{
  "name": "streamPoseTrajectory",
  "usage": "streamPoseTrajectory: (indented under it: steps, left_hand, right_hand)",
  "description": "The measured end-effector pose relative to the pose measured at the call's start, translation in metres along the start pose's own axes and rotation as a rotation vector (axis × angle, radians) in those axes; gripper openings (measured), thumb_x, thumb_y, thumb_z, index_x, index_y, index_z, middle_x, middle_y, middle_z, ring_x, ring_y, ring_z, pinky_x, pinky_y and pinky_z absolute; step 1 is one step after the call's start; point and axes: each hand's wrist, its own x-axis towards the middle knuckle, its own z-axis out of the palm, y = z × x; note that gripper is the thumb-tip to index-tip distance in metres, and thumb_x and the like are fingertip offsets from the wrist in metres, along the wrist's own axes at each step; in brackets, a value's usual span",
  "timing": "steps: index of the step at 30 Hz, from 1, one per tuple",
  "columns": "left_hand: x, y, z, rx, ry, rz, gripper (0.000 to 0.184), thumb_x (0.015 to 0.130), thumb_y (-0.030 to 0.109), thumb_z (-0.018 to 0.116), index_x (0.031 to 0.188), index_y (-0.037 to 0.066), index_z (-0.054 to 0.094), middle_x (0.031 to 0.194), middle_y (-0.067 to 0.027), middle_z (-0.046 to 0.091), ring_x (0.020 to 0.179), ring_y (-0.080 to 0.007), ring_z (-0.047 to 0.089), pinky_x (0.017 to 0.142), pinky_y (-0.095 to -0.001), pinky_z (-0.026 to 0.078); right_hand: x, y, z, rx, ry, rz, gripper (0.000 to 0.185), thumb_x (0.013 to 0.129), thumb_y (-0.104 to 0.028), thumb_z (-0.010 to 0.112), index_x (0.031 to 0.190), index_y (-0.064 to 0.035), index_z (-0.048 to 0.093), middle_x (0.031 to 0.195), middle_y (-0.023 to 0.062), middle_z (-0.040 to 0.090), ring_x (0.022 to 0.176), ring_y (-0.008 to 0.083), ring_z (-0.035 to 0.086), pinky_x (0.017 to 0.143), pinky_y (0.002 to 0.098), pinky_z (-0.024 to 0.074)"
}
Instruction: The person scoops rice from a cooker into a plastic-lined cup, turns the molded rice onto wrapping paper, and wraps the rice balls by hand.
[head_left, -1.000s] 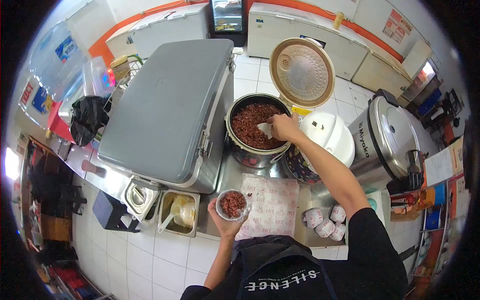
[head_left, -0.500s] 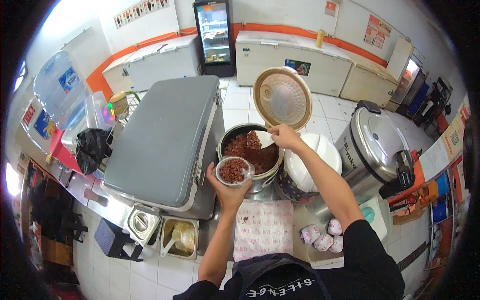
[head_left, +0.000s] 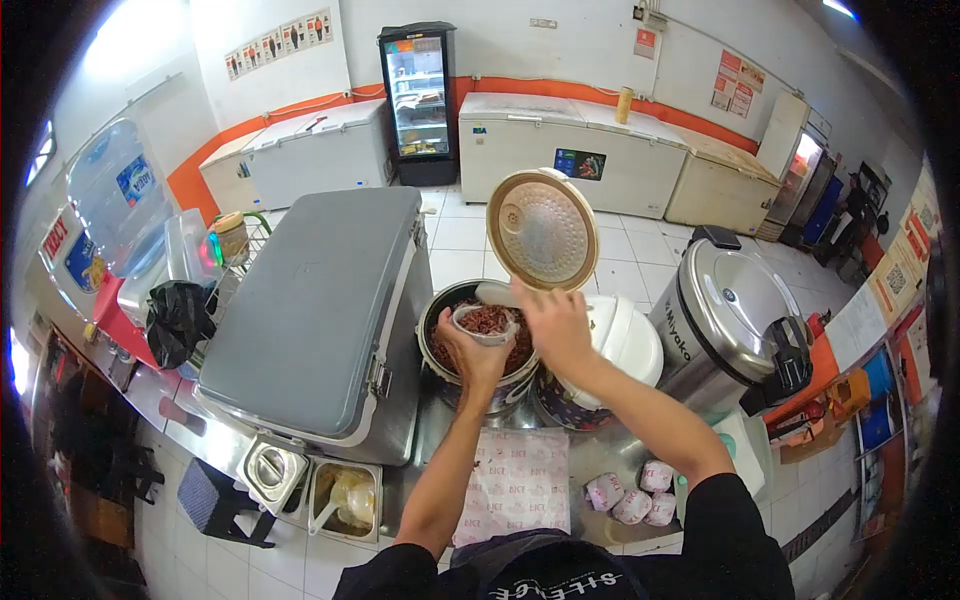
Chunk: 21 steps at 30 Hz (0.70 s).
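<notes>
My left hand [head_left: 472, 360] is wrapped round a small clear bowl [head_left: 492, 338] heaped with reddish-brown rice [head_left: 482, 318]. It holds the bowl over the open rice cooker [head_left: 497, 398], where more of the same rice shows around it. My right hand [head_left: 556, 326] grips a whitish rice paddle [head_left: 494, 292], slightly blurred, at the far side of the bowl. The cooker's lid [head_left: 543, 230] stands raised behind my right hand. In front of the cooker, a sheet of printed wrapping paper [head_left: 515, 480] lies on the metal counter.
A large grey cooler box [head_left: 310, 310] stands left of the cooker. To the right are a white-lidded container [head_left: 625, 345] and a steel Miyako cooker [head_left: 725, 310]. Several wrapped bundles [head_left: 632, 506] lie at the front right. Steel food pans [head_left: 345, 495] sit at the front left.
The bowl has been raised and moved in over the cooker. My right hand has brought the paddle from the rice in the cooker to the bowl's far edge. The head view has shifted.
</notes>
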Motion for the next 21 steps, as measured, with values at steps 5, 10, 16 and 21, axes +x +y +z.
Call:
streamPoseTrajectory:
  steps: [5,10,16,21]
  left_hand:
    - [0.004,-0.013,-0.002,-0.087,0.002,-0.021,0.112,0.057,0.021,0.097,0.143,0.0,0.029,0.135,-0.02,0.045,0.127,-0.0341,0.048,0.11,-0.0439,0.037]
    - [0.009,-0.008,-0.003,-0.206,0.02,0.026,0.109,0.058,0.018,0.097,0.142,0.001,0.03,0.133,-0.0173,0.046,0.125,-0.0303,0.05,0.109,-0.0415,0.04]
    - [0.008,-0.015,0.007,-0.314,0.026,0.125,0.101,0.058,0.021,0.095,0.136,-0.003,0.036,0.126,-0.0207,0.047,0.12,-0.0362,0.049,0.105,-0.0469,0.039]
    - [0.009,-0.013,0.002,-0.095,0.034,0.189,0.084,0.07,0.018,0.085,0.133,-0.006,0.036,0.121,-0.0231,0.045,0.118,-0.0402,0.046,0.104,-0.0497,0.036]
  right_hand:
    - [0.015,0.071,0.029,0.711,-0.159,0.363,0.037,0.1,-0.015,0.049,0.133,-0.0076,0.062,0.082,0.0025,0.062,0.067,0.019,0.059,0.06,0.0339,0.0498]
    - [0.009,0.041,-0.005,1.035,-0.449,0.551,0.035,0.104,-0.026,0.05,0.126,-0.0052,0.067,0.086,0.0069,0.065,0.074,0.0141,0.059,0.068,0.0321,0.0492]
    - [-0.004,-0.007,0.006,0.712,-0.204,0.195,0.031,0.101,-0.027,0.053,0.115,-0.0053,0.071,0.094,0.0262,0.069,0.089,0.044,0.063,0.083,0.0492,0.0502]
    - [0.008,-0.02,-0.007,0.643,-0.426,0.105,0.031,0.101,-0.022,0.05,0.1,0.0029,0.069,0.093,0.0298,0.067,0.093,0.0475,0.064,0.084,0.0532,0.0494]
